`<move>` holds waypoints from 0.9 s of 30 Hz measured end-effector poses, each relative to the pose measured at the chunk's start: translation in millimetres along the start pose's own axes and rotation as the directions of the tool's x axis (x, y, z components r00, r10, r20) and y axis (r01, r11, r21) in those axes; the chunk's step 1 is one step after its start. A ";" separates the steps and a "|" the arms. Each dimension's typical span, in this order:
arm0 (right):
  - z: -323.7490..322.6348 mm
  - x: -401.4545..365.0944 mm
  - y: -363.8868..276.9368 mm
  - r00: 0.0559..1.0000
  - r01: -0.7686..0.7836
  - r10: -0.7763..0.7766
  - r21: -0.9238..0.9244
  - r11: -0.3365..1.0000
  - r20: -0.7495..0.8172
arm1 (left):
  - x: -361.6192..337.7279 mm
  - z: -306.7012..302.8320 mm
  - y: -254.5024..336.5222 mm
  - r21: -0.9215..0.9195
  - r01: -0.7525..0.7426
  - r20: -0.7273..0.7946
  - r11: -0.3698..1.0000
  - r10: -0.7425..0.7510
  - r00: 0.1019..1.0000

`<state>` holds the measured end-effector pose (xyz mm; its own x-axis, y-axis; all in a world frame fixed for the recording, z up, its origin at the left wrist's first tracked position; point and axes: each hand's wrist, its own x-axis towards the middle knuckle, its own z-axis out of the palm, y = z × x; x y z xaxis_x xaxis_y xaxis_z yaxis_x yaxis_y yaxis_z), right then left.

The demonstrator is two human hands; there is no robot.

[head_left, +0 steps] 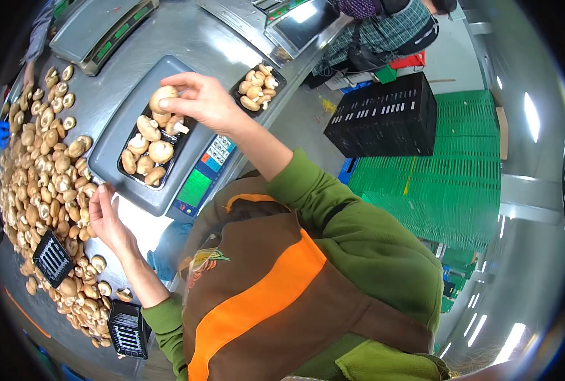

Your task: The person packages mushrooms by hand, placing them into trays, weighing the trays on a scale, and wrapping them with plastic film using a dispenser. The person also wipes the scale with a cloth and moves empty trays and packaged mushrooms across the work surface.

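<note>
My right hand [207, 101] is closed on a brown-capped mushroom [163, 99], held over the far end of a black tray [130, 134]. That tray holds several mushrooms and sits on the grey platform of a weighing scale [118, 136], whose green display [195, 188] faces me. At the edge of a large loose pile of mushrooms [48, 174], my left hand [107, 219] has its fingers slightly bent and apart. I see nothing in it.
An empty black tray [53, 259] lies on the pile, and another black tray [128, 329] is at its near edge. A filled tray [258, 87] stands beyond my scale. Another scale [101, 32] is at the back. Green crates [447, 171] are stacked to the right; another person [384, 32] is behind.
</note>
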<state>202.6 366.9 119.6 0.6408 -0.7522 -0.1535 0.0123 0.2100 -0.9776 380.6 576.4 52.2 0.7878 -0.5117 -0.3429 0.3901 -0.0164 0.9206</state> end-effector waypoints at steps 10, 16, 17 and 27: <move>4.9 -1.3 7.7 1.000 -0.018 0.021 -0.158 0.987 0.017 | -0.8 15.6 -14.5 0.460 -0.267 0.204 0.847 0.192 0.960; 14.8 -3.7 24.8 0.995 -0.043 0.060 -0.204 0.978 0.076 | -8.0 12.9 -16.5 0.508 -0.259 0.205 0.821 0.177 0.963; 19.6 -6.3 26.7 0.993 -0.051 0.074 -0.237 0.970 0.090 | -10.3 13.7 -17.0 0.496 -0.268 0.203 0.826 0.189 0.961; 23.6 -1.9 30.7 0.919 0.307 -0.379 -0.802 0.513 0.110 | -38.2 33.6 -9.2 0.566 -0.296 0.311 0.770 0.133 0.941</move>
<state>219.8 389.5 93.3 0.6684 -0.7023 0.2448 -0.4122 -0.6238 -0.6640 330.9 567.2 63.1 0.6450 -0.7509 -0.1418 -0.2027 -0.3470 0.9157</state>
